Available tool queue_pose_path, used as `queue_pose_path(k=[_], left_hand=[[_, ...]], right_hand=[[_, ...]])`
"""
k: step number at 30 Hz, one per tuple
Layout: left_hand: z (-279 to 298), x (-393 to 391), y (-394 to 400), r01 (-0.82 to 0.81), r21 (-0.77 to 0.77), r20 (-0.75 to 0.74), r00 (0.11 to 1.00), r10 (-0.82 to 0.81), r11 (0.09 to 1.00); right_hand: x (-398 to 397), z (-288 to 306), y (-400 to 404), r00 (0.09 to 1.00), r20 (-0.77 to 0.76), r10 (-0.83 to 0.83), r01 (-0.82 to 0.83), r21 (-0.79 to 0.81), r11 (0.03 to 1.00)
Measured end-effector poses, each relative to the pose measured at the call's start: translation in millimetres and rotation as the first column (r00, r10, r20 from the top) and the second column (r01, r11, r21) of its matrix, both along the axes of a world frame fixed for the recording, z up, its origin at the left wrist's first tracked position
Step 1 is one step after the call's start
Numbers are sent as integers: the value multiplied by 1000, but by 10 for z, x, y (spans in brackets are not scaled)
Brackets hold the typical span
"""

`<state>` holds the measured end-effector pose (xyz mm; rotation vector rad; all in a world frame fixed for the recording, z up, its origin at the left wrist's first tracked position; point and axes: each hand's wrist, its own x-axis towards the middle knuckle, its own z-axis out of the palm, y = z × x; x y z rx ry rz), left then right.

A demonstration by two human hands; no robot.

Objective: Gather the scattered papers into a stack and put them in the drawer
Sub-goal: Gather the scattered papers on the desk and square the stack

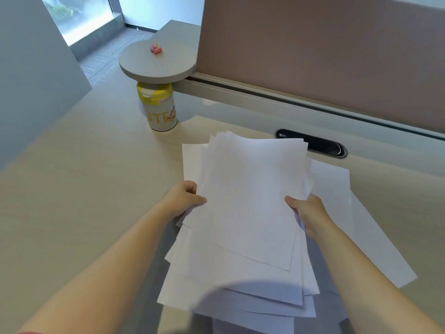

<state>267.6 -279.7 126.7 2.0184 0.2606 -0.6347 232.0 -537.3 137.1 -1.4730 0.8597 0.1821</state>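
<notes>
A loose, uneven stack of white papers [250,203] is held above the pale wooden desk [84,189], its sheets fanned out at different angles. My left hand [185,198] grips the stack's left edge with the thumb on top. My right hand [307,213] grips its right edge, thumb also on top. More white sheets [356,213] lie flat on the desk under and to the right of the held stack. No drawer is in view.
A yellow-lidded bottle [160,106] stands at the back of the desk under a round grey shelf [156,61] with small pink objects [156,48]. A brown partition panel [325,44] runs along the back. A black cable port [313,143] sits behind the papers.
</notes>
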Motion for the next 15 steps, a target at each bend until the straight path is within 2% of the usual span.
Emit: queue_pose_path(k=[4,7,12,15], left_hand=[[-54,-150,-170,-101,50,15,995,100,994],[-55,-249,-236,-164,47,34,986,163,985],[32,-364,-278,-283,-203,1,957,289,937],[141,-379,-214,-295,-242,-110,955,276,925]], right_hand=[[-173,19,-67,995,-30,91,-92,-11,996],[-259,-6,-108,996,-20,82,-81,18,997],[-242,111,-146,998,51,39,-43,69,997],[-212,234,-204,996,77,36,-46,125,991]])
